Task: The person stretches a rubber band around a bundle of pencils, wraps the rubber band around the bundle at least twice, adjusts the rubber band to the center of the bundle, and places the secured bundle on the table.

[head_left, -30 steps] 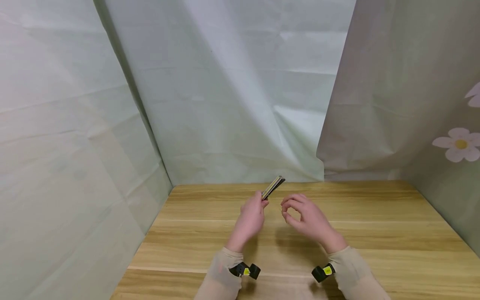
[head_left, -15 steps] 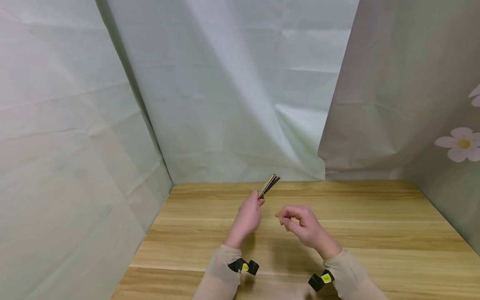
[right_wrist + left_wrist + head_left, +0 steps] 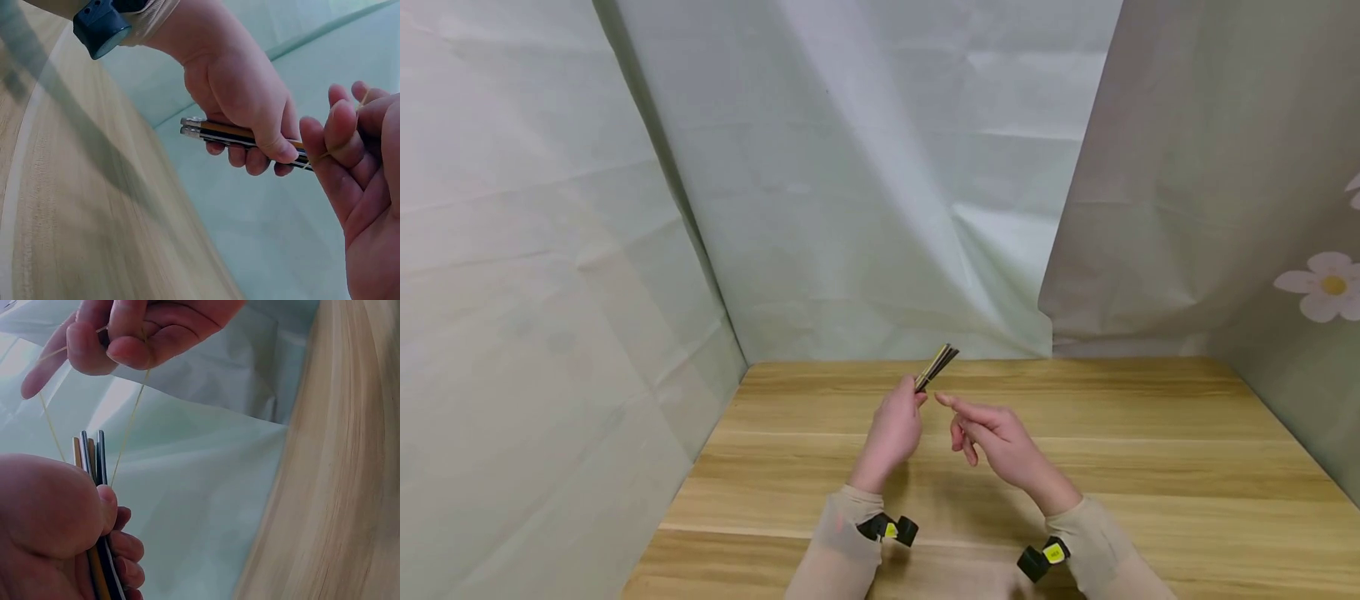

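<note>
My left hand (image 3: 895, 425) grips a bundle of several slim pencils (image 3: 934, 368), dark and yellow, with the thumb pressed along them. In the right wrist view the pencils (image 3: 225, 134) show metal-capped ends behind the left hand (image 3: 240, 87). A thin yellowish rubber band (image 3: 131, 425) stretches from the bundle up to my right hand (image 3: 156, 328) in the left wrist view. The right hand (image 3: 1003, 446) holds the band across its fingers, index finger extended toward the pencils and the others curled. The band's far side is hidden by the left thumb.
A wood-grain table (image 3: 1150, 467) lies under both hands, which are held above it. Pale cloth walls (image 3: 850, 208) stand behind and at the sides, with a flower print (image 3: 1332, 286) at right. Each wrist wears a black camera (image 3: 895, 530).
My right hand first lowers with fingers curled, then its index finger extends left toward the pencils. The left hand shifts slightly left and keeps its grip on the bundle.
</note>
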Demonstrator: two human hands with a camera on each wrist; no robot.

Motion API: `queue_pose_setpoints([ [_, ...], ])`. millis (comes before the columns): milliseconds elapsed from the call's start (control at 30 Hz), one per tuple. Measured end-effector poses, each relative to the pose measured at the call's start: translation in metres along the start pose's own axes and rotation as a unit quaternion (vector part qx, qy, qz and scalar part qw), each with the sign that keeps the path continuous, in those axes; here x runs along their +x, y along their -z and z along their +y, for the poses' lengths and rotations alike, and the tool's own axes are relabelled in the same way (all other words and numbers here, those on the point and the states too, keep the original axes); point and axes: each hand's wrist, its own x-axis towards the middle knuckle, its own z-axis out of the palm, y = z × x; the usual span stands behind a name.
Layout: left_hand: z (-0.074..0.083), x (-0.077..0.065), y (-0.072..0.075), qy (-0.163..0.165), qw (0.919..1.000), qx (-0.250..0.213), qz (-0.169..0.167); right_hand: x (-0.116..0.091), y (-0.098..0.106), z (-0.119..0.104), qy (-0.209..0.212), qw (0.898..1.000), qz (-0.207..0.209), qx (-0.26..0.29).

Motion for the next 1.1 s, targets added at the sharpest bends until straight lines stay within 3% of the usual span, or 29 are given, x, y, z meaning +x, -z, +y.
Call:
queue_pose_setpoints([
  [133,-0.001,0.000,-0.001,-0.022,0.9974,0.055,0.040,-0.002,0.002,0.002,-0.025,0.998,0.005,-0.048],
  [300,-0.003,-0.001,-0.002,-0.050,0.9839,0.152,0.080,-0.004,0.006,0.001,-0.049,0.988,0.012,-0.144],
  [467,-0.003,-0.002,-0.004,-0.077,0.9724,0.192,0.108,-0.003,0.010,0.001,-0.033,0.982,-0.016,-0.185],
  [600,-0.006,-0.001,-0.004,-0.097,0.9616,0.228,0.119,-0.002,0.013,0.003,-0.046,0.975,-0.037,-0.212],
  [733,-0.011,-0.001,-0.005,-0.096,0.9547,0.262,0.102,-0.004,0.011,0.009,-0.045,0.959,-0.054,-0.275],
  [867,-0.013,-0.001,-0.006,-0.095,0.9562,0.268,0.070,-0.006,0.003,0.016,-0.023,0.941,-0.081,-0.327],
  [1100,0.002,-0.005,0.002,-0.185,0.9670,0.174,-0.022,-0.004,0.000,0.024,0.020,0.937,-0.082,-0.338],
])
